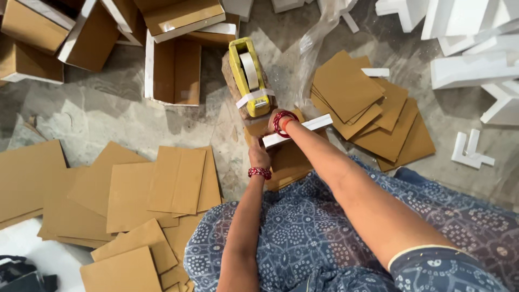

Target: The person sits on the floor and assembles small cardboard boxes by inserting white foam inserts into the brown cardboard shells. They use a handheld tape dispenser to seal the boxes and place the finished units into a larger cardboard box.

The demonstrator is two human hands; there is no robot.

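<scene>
Bare concrete floor (97, 116), grey and mottled, serves as the work surface. Brown cardboard sheets (135, 194) lie in loose overlapping piles at the lower left; a second fan of cardboard squares (373, 113) sits at the upper right. Open cardboard boxes (173, 70) with white edges cluster along the top left. White foam blocks (476, 48) fill the upper right corner, and a small white foam bracket (470, 151) lies apart from them. A crumpled clear plastic bag (319, 38) rests near the top centre.

The person sits on the floor in blue patterned cloth (303, 227). A yellow tape dispenser (247, 75) stands on a brown block just beyond the hands, with white tape drawn across its front end.

A flat box (294, 131), brown with a white edge, is held just in front of the dispenser, over the lap. Left hand (258, 157) grips its near end, fingers closed on it. Right hand (280, 121) is mostly hidden behind the box; its grip cannot be told.
</scene>
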